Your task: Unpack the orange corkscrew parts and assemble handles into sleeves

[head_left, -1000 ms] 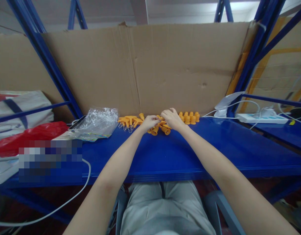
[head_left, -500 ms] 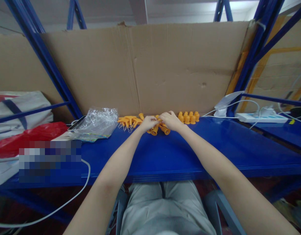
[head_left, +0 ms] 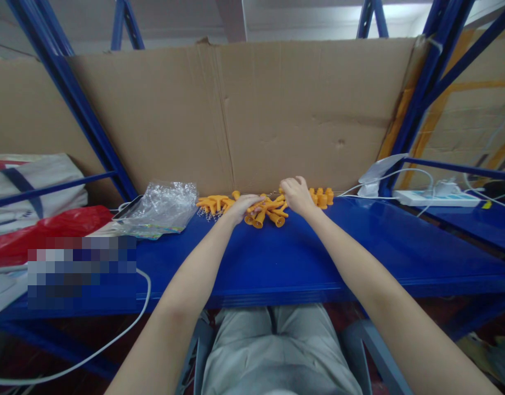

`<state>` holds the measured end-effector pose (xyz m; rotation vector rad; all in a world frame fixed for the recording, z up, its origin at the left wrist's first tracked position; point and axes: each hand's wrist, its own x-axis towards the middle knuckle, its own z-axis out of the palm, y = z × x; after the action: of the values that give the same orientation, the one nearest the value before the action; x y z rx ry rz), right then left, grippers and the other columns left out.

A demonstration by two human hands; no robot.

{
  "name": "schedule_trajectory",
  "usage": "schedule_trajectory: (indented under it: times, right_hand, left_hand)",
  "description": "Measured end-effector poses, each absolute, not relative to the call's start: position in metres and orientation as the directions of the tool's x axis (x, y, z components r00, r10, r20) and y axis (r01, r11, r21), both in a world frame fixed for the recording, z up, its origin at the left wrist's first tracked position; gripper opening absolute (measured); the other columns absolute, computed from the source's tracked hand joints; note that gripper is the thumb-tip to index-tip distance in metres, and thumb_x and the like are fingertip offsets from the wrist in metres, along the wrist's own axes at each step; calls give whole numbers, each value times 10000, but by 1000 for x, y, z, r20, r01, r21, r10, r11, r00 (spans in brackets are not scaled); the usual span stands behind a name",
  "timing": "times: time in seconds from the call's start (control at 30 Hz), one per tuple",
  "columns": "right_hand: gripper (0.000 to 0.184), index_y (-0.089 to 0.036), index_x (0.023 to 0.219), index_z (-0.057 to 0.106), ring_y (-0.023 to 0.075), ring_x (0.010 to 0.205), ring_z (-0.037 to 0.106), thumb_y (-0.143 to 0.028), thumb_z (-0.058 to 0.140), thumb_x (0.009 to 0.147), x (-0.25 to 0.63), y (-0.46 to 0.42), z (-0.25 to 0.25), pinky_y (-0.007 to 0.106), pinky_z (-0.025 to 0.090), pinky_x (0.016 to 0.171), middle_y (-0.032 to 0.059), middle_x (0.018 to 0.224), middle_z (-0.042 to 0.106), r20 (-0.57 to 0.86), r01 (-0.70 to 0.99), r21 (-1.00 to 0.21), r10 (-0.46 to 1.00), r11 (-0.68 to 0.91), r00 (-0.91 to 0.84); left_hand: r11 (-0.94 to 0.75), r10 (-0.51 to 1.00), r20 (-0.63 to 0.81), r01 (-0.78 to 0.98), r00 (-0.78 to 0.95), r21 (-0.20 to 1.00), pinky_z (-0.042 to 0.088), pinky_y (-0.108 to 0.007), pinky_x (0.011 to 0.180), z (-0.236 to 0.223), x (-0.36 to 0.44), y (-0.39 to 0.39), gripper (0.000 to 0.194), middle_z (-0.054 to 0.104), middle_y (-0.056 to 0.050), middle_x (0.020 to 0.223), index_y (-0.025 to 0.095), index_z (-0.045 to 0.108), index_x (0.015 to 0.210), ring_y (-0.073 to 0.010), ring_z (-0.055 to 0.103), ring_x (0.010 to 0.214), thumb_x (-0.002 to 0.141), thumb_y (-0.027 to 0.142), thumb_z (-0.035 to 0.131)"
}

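Note:
Small orange plastic parts lie in a heap at the back of the blue shelf. A second heap lies to the left, with thin metal chains under it. A row of upright orange caps stands to the right. My left hand is closed on an orange part at the heap's left edge. Over the heap's right side, my right hand has its fingers curled, pinching something small that I cannot make out.
A crumpled clear plastic bag lies left of the parts. Red and white bags fill the far left. A white power strip with cables sits at the right. A cardboard sheet backs the shelf. A white cable hangs below.
My right hand has moved a little right and back, away from my left hand. More of the orange heap between the hands now shows.

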<state>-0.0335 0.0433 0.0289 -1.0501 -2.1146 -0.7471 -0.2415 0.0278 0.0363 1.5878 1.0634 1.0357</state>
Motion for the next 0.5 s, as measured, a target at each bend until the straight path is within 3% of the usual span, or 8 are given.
schedule_trajectory:
  times: [0.13, 0.27, 0.4, 0.5]
  right_hand:
    - [253, -151, 1111, 595, 298, 1084, 528, -188, 430, 923, 3, 59, 27, 457, 332, 967, 181, 1122, 651, 841, 920, -95, 526, 381, -131]
    - [307, -169, 1175, 604, 304, 1124, 521, -271, 453, 928, 40, 65, 18, 471, 362, 960, 179, 1184, 630, 821, 885, -383, 537, 266, 194]
    - [370, -164, 1218, 635, 307, 1206, 497, -303, 509, 899, 71, 62, 0, 474, 382, 988, 185, 1271, 587, 672, 787, -614, 562, 61, 481]
    - [358, -180, 1168, 685, 306, 1177, 529, -327, 566, 864, 88, 64, -15, 463, 425, 961, 165, 1234, 609, 469, 628, -772, 572, -105, 672]
  left_hand:
    - [-294, 953, 268, 213, 142, 932, 287, -218, 459, 30, -254, 40, 383, 446, 53, 481, 191, 547, 653, -72, 386, 444, 708, 530, 715]
    - [-350, 878, 465, 514, -112, 783, 400, -263, 605, 23, -268, 51, 289, 539, 10, 598, 188, 563, 626, -141, 536, 620, 745, 423, 682]
    - [-263, 750, 631, 787, -197, 558, 443, -308, 764, 19, -284, 55, 189, 630, -58, 816, 185, 640, 695, -220, 615, 862, 792, 347, 630]
    - [-239, 743, 643, 823, -186, 515, 446, -308, 763, 16, -293, 57, 176, 629, -54, 783, 187, 699, 828, -223, 625, 838, 834, 311, 576]
